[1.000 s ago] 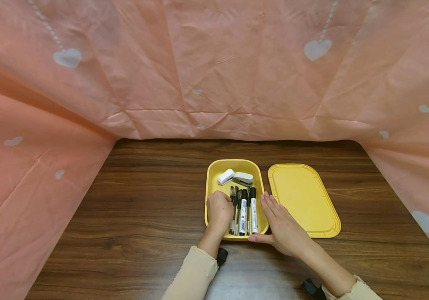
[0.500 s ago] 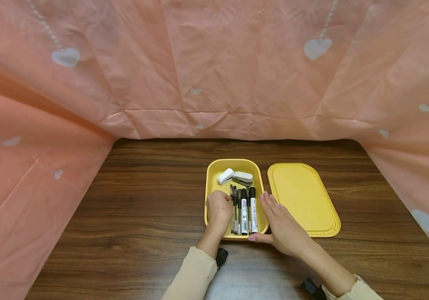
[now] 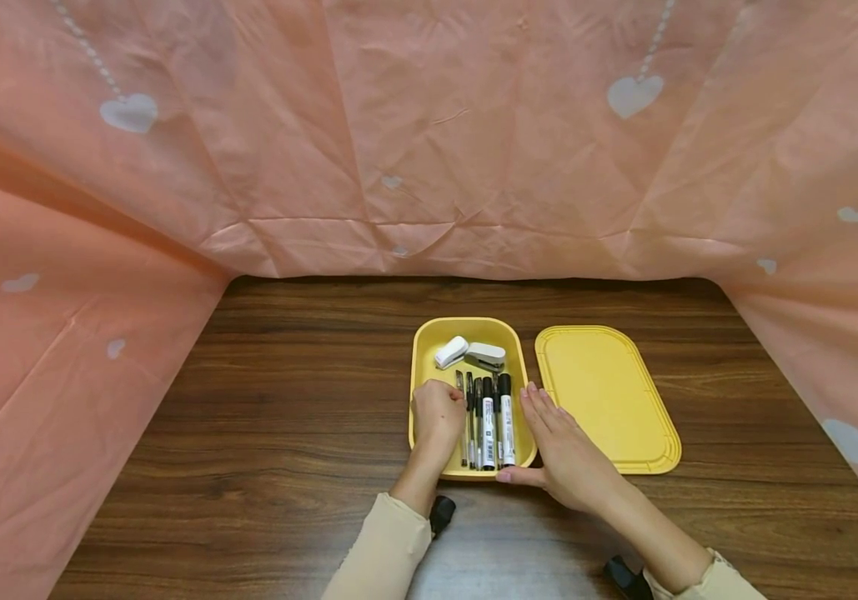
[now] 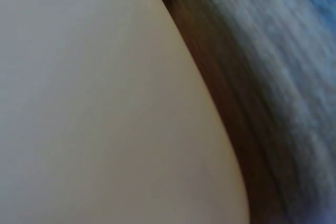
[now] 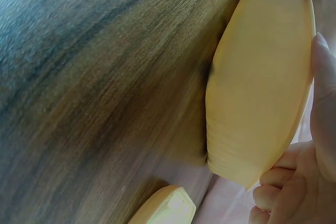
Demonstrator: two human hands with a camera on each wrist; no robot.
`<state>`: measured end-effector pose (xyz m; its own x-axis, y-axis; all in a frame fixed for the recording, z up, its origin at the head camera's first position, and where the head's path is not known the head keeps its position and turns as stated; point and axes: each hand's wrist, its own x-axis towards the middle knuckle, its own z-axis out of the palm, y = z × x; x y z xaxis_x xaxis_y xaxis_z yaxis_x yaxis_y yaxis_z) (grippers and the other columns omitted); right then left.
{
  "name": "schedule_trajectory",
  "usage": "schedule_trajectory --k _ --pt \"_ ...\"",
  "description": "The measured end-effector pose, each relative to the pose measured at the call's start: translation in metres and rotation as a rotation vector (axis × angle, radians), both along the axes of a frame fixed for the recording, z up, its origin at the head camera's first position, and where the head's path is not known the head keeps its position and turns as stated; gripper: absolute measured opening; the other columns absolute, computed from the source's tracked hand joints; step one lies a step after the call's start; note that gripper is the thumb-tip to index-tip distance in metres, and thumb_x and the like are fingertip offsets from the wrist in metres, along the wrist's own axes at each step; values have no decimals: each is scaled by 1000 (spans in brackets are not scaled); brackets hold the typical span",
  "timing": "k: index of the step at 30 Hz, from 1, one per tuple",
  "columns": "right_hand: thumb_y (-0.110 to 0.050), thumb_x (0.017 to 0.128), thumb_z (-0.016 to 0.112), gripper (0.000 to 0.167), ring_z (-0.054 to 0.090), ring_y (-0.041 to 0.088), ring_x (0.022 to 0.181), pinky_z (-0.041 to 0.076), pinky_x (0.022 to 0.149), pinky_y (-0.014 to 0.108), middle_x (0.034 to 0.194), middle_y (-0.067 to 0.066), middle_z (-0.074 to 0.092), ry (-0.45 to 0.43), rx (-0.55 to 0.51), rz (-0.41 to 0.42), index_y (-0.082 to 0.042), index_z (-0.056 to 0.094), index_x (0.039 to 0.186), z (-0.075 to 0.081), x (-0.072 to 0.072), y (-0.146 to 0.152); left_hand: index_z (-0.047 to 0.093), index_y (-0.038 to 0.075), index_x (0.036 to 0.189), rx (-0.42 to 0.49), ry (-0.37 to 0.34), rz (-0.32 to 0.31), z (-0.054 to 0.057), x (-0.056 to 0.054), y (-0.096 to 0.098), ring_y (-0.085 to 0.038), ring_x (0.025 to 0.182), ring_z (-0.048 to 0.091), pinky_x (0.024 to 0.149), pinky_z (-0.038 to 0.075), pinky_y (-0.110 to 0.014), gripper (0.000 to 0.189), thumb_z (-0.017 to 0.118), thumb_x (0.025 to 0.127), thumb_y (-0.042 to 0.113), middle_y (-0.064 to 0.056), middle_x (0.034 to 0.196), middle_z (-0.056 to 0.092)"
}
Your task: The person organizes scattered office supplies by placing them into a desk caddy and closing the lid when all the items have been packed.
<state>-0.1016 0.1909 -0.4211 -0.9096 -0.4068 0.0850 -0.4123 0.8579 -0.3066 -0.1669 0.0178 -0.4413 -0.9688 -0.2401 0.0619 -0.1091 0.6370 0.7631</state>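
Observation:
A yellow plastic box (image 3: pixel 429 354) stands on the table. Pens (image 3: pixel 470 425) and two markers (image 3: pixel 507 425) with black caps lie side by side inside it, all lengthwise. My left hand (image 3: pixel 438 417) reaches in at the left with curled fingers and pinches the leftmost pen (image 3: pixel 464 446); the fingertips are mostly hidden. My right hand (image 3: pixel 567 467) steadies the box's right side, its straight fingers along the rim and its thumb at the front corner. The right wrist view shows that thumb (image 5: pixel 321 77) on the rim. Two white staplers (image 3: pixel 486 357) sit at the box's far end.
A flat yellow lid (image 3: pixel 601 400) lies on the wooden table (image 3: pixel 308 375), right of the box. Pink cloth (image 3: pixel 429 142) with pale hearts hangs behind and at both sides. A pale sleeve (image 4: pixel 105 103) fills much of the left wrist view.
The pens and markers have shifted slightly, and the leftmost pen's far end has swung left, opening a gap to its neighbour. Both hands stay nearly in place.

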Motion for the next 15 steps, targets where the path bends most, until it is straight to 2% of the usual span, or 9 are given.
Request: schedule_trajectory --k 6,15 --pt "-62 79 65 105 27 42 143 31 111 57 154 29 27 -2 -1 -2 8 28 147 0 0 0 78 9 69 -14 33 -11 0 0 -1 -22 73 69 63 54 -30 12 73 76 1 -4 73 75" --pt "-62 79 66 105 26 42 144 31 112 57 155 28 27 -4 1 -7 8 28 148 0 0 0 78 8 69 17 66 -28 -1 -1 -2 -23 77 71 68 55 -32 9 75 74 2 -4 73 75"
